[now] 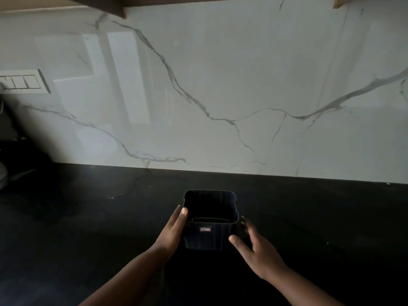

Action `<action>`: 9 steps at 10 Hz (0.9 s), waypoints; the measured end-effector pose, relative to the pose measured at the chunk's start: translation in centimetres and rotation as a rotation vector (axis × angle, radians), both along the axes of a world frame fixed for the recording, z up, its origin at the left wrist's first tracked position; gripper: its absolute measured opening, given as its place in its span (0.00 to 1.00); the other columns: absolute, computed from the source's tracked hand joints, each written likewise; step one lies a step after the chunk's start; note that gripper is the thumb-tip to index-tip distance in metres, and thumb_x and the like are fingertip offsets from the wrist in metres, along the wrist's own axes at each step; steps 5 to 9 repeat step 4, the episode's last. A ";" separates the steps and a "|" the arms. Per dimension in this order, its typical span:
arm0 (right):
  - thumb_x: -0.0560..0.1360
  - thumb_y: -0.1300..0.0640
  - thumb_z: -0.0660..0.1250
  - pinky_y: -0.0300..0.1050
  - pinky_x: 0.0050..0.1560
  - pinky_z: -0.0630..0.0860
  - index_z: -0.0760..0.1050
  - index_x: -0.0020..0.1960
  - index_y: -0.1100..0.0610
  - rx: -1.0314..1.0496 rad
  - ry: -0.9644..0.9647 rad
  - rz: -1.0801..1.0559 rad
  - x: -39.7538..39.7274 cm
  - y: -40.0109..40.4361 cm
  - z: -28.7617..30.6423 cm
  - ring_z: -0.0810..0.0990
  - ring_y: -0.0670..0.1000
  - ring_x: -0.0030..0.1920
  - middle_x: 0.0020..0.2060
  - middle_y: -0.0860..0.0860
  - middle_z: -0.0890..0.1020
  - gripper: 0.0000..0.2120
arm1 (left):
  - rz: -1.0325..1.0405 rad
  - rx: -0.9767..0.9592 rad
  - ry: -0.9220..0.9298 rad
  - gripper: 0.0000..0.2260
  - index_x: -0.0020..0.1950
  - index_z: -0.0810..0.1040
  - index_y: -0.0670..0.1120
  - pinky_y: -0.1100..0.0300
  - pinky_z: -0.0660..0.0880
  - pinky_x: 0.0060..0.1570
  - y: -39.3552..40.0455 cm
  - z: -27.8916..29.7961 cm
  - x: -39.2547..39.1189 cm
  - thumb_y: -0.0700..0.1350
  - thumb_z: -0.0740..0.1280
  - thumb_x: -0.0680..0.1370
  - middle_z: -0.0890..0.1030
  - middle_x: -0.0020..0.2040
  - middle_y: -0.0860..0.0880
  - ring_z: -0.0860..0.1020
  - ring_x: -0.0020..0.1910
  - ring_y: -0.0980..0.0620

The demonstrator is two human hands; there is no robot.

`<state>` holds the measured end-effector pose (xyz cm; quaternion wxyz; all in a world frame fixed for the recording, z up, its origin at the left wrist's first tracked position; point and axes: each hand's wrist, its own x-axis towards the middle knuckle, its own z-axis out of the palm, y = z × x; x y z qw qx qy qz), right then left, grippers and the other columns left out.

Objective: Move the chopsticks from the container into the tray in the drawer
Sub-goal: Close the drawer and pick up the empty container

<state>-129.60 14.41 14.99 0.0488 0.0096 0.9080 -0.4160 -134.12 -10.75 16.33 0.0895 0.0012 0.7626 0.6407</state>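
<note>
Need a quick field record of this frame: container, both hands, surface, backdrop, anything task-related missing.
container: dark, open-topped container upright on the countertop, no chopsticks visible inside
left hand: left hand on the container's left side, thumb at the rim
right hand: right hand at its right side, fingers spread; contact unclear
surface: black countertop
backdrop: white marble wall, switch plate at left
not in view: drawer, tray

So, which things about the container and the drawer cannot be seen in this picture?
- Container contents, head view: the inside is too dark to show any chopsticks.
- Drawer and tray: out of frame, below the bottom edge.
- Right hand fingertips: hidden behind the container wall.
- Small label: too small to read.
</note>
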 end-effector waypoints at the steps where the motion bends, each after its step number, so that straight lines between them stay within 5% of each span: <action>1: 0.64 0.21 0.47 0.42 0.63 0.69 0.53 0.75 0.39 0.020 0.078 -0.028 -0.5 1.2 1.7 0.71 0.48 0.69 0.73 0.45 0.67 0.43 | 0.036 -0.063 0.015 0.40 0.79 0.55 0.53 0.53 0.53 0.74 -1.0 1.9 -0.7 0.71 0.57 0.72 0.58 0.78 0.52 0.57 0.76 0.52; 2: 0.68 0.26 0.47 0.43 0.69 0.63 0.55 0.76 0.43 0.117 0.248 -0.037 -1.7 1.5 4.9 0.63 0.47 0.74 0.75 0.47 0.63 0.40 | -0.004 -0.267 0.136 0.41 0.79 0.52 0.56 0.48 0.44 0.76 -1.9 4.9 -1.7 0.74 0.54 0.71 0.55 0.79 0.52 0.50 0.78 0.49; 4: 0.76 0.32 0.50 0.47 0.74 0.52 0.44 0.78 0.50 0.520 0.545 -0.047 -4.4 -1.2 13.7 0.49 0.52 0.78 0.78 0.51 0.52 0.38 | -0.138 -1.002 0.555 0.48 0.79 0.39 0.52 0.49 0.34 0.74 -3.4 15.1 -3.9 0.78 0.43 0.66 0.40 0.79 0.49 0.38 0.77 0.49; 9: 0.76 0.32 0.50 0.47 0.74 0.52 0.44 0.78 0.50 0.520 0.545 -0.047 -4.4 -1.2 13.7 0.49 0.52 0.78 0.78 0.51 0.52 0.38 | -0.138 -1.002 0.555 0.48 0.79 0.39 0.52 0.49 0.34 0.74 -3.4 15.1 -3.9 0.78 0.43 0.66 0.40 0.79 0.49 0.38 0.77 0.49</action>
